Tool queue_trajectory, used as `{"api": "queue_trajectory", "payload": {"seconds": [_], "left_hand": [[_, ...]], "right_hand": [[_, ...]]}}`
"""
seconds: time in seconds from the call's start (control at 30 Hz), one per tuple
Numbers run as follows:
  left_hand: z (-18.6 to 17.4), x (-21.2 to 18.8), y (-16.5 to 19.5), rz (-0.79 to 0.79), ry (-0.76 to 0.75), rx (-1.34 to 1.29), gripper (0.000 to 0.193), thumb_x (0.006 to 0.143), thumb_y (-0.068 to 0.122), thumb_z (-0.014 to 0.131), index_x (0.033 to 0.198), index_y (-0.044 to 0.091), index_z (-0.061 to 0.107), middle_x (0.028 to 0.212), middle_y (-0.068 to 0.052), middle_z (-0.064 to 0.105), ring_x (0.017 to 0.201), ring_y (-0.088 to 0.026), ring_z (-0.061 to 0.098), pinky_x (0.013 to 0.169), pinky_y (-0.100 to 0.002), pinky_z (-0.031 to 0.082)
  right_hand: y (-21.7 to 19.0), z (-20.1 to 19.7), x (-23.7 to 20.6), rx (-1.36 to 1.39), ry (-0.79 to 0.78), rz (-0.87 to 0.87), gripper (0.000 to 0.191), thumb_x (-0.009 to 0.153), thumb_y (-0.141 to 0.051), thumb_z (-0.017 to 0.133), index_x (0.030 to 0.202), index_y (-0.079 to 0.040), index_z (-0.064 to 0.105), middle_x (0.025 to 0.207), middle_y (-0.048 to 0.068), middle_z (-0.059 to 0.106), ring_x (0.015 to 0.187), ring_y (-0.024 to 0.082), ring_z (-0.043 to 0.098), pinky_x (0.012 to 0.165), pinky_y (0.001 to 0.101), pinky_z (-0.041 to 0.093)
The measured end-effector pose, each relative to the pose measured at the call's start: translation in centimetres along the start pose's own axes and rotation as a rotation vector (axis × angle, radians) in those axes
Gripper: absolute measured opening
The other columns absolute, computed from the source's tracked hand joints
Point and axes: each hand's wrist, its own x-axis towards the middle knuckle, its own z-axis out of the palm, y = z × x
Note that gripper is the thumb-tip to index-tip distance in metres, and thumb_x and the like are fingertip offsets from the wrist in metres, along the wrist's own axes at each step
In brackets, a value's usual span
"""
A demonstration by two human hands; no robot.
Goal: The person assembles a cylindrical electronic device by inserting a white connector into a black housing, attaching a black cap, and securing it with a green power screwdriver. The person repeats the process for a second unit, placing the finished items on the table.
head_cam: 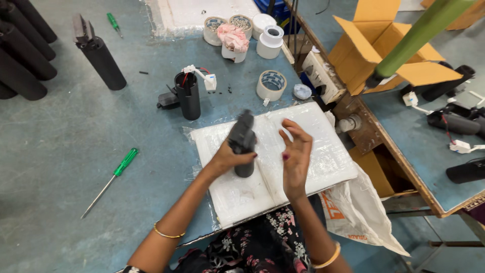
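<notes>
We see both forearms bare, no sleeves reaching into view. On the left wrist sits a thin gold bangle (168, 233), and on the right wrist a broader, golden-orange bangle (326, 259). We catch dark red polish on the nails of the left hand (227, 159) and the right hand (295, 156). Down at the bottom edge we get a black garment (257, 242) printed with pink and white flowers, possibly a dress, though only a strip shows.
</notes>
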Motion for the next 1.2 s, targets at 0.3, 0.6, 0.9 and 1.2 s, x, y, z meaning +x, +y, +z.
{"api": "queue_trajectory", "payload": {"seconds": [0.3,0.6,0.9,1.2], "left_hand": [[-3.9,0.2,1.1,-0.163,-0.046,-0.650,0.070,0.064,0.009,0.072,0.131,0.000,0.051,0.110,-0.018,0.067,0.117,-0.034,0.063,0.113,-0.053,0.043],[-2.4,0.6,1.0,-0.144,-0.369,-0.992,0.076,0.043,0.014,0.059,0.117,0.000,0.052,0.134,-0.027,0.057,0.141,-0.045,0.048,0.125,-0.060,0.020],[-1.5,0.6,1.9,-0.131,-0.278,-0.904,0.085,0.045,0.025,0.059,0.122,-0.011,0.059,0.129,-0.028,0.057,0.134,-0.038,0.051,0.127,-0.058,0.023],[-1.2,-0.3,2.9,-0.186,-0.379,-0.789,0.082,0.060,0.019,0.063,0.138,-0.004,0.050,0.131,-0.023,0.061,0.130,-0.037,0.057,0.122,-0.052,0.035]], "right_hand": [[6.8,-3.3,-4.8,-0.494,-0.150,0.452,0.042,0.091,-0.015,0.067,0.130,-0.006,0.054,0.111,0.013,0.071,0.104,0.019,0.069,0.091,0.0342,0.053],[3.6,-0.4,-4.1,-0.649,-0.525,0.365,0.083,0.079,-0.035,0.085,0.143,-0.001,0.045,0.128,0.018,0.058,0.111,0.031,0.058,0.095,0.0416,0.049],[3.1,-0.3,-4.2,-0.578,-0.418,0.400,0.081,0.077,-0.030,0.087,0.137,-0.001,0.042,0.124,0.018,0.055,0.107,0.028,0.064,0.090,0.0390,0.055],[2.8,-0.5,-4.0,-0.611,-0.425,0.405,0.083,0.077,-0.032,0.086,0.138,-0.001,0.041,0.127,0.022,0.057,0.113,0.033,0.062,0.093,0.0417,0.052]]}}
